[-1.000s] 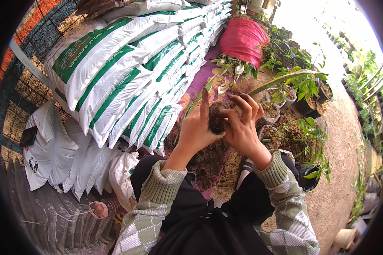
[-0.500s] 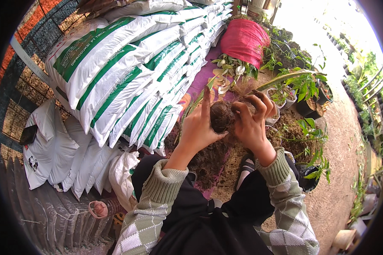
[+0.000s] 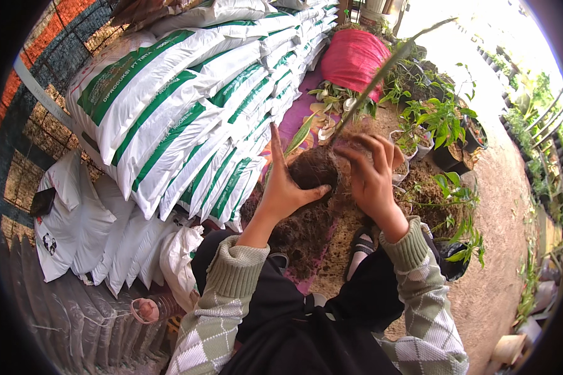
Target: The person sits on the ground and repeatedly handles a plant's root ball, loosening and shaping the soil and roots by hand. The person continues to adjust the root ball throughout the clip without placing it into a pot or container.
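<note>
A brown, fibrous root ball (image 3: 313, 167) of a plant is between my hands, above a heap of dark soil. My left hand (image 3: 286, 190) cups it from the left, thumb underneath and index finger pointing up. My right hand (image 3: 373, 178) has bent fingers at its right side, among fine loose roots; the fingertips are partly hidden. A long green leaf (image 3: 381, 78) rises from the root ball up to the right, and a shorter leaf (image 3: 300, 134) stands beside my left index finger. Below lies the dark soil (image 3: 303, 240) on a purple sheet.
White and green sacks (image 3: 187, 106) are stacked high at left, with plain white bags (image 3: 75, 219) below. A red bundle (image 3: 355, 61) with cut leaves sits ahead. Potted plants (image 3: 441, 125) line the right. A plastic bottle (image 3: 150, 309) lies at lower left. My sandalled foot (image 3: 361, 247) rests near the soil.
The root ball has tilted and shifted slightly left. Its long leaf has swung from low at the right to pointing steeply up and right. My left hand has moved slightly left.
</note>
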